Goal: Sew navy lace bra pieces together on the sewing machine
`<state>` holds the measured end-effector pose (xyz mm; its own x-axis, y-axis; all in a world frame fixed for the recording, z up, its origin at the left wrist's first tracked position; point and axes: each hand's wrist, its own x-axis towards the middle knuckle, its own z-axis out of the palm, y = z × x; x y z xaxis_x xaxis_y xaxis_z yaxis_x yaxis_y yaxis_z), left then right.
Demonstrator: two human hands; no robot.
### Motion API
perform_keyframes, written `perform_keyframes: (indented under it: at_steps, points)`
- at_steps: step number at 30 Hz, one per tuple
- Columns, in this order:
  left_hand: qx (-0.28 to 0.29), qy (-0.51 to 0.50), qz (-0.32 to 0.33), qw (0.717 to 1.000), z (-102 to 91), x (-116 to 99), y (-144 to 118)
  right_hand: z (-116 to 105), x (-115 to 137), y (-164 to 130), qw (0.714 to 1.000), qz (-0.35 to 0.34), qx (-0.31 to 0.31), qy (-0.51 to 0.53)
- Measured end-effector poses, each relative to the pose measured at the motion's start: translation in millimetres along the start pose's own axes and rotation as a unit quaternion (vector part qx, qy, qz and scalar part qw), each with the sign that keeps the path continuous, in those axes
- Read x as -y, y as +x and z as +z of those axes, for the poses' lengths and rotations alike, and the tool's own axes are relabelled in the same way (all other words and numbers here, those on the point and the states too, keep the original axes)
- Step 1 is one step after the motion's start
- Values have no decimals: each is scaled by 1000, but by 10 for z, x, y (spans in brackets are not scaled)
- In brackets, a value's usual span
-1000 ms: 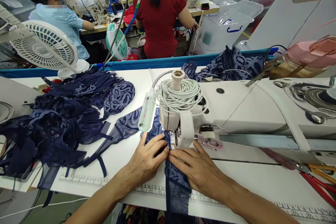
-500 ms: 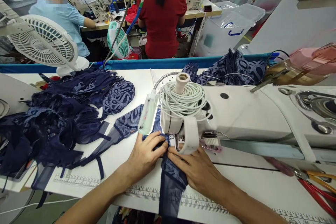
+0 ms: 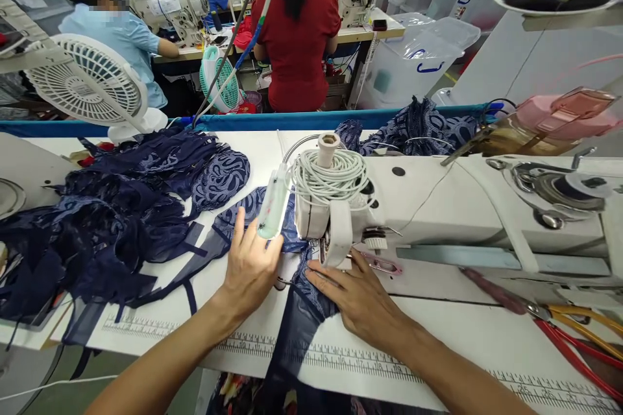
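A navy lace bra piece (image 3: 311, 295) lies under the head of a white sewing machine (image 3: 316, 214), its sheer wing hanging over the table's front edge. My right hand (image 3: 357, 298) rests on the lace just in front of the needle area, fingers stretched out flat. To the left, my left hand (image 3: 253, 269) is open beside a small lit lamp (image 3: 272, 207), with fingers spread and pointing away from me. Beyond its fingertips lies a patterned navy cup (image 3: 238, 214). The needle and presser foot are mostly hidden.
Navy bra pieces (image 3: 107, 227) are heaped at left near a white fan (image 3: 92, 78). Scissors (image 3: 530, 308) with red handles lie at right on the table. More lace (image 3: 418, 126) sits behind the machine. Co-workers sit beyond the blue edge (image 3: 292, 120).
My left hand has come off the fabric at the needle and moved left, fingers spreading. My right hand stays on the piece, whose hanging end has swung left. The view has shifted slightly.
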<state>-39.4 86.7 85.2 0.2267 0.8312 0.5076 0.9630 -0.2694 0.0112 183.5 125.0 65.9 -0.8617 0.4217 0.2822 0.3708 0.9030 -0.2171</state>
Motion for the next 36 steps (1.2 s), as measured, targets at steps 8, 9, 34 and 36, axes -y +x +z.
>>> perform_keyframes:
  at_steps: [8, 9, 34, 36]
  points:
    - [125, -151, 39, 980, -8, -35, -193, -7, 68, -4, 999, -6, -6, 32]
    - [139, -173, 24, 975, -3, -5, -202, -3, 67, -9, 999, -8, -4, 34]
    - [89, -109, 104, 985, 149, 73, -167, -41, 88, 40, 999, -13, 27, 43]
    - [68, -115, 100, 986, 127, 50, -154, -34, 88, 36, 999, -11, 27, 36]
